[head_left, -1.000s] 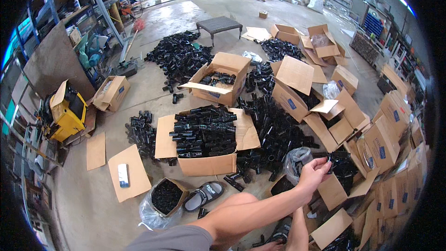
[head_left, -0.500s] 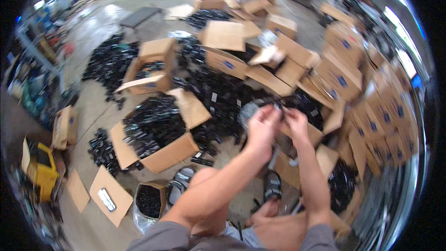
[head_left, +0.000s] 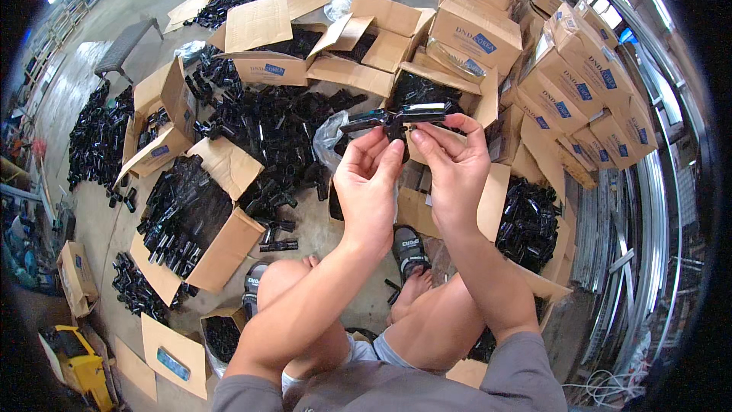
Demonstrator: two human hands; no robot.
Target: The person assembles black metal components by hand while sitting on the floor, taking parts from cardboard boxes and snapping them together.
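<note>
In front of my chest I hold up a black, glossy T-shaped plastic part (head_left: 396, 119) with two long arms and a short stem. My left hand (head_left: 368, 192) is closed on it, thumb and fingers pinching the stem. My right hand (head_left: 455, 172) is closed too, its thumb and fingertips pressed at the part's right side beside the stem. Whether a smaller piece sits between the right fingertips is hidden. Just beyond the hands stands an open carton (head_left: 488, 114) of similar black parts, and a clear plastic bag (head_left: 329, 140) lies left of the part.
Black parts lie in a large heap (head_left: 255, 126) on the floor. An open carton (head_left: 229, 248) at left and another carton (head_left: 563, 259) at right hold more. Stacked closed cartons (head_left: 583, 84) stand at far right beside long metal profiles (head_left: 648, 236). A phone (head_left: 173, 364) rests on cardboard at lower left.
The view has swung, so the cartons and heaps appear shifted left and upward. Both hands remain together, and the black part now shows plainly between them.
</note>
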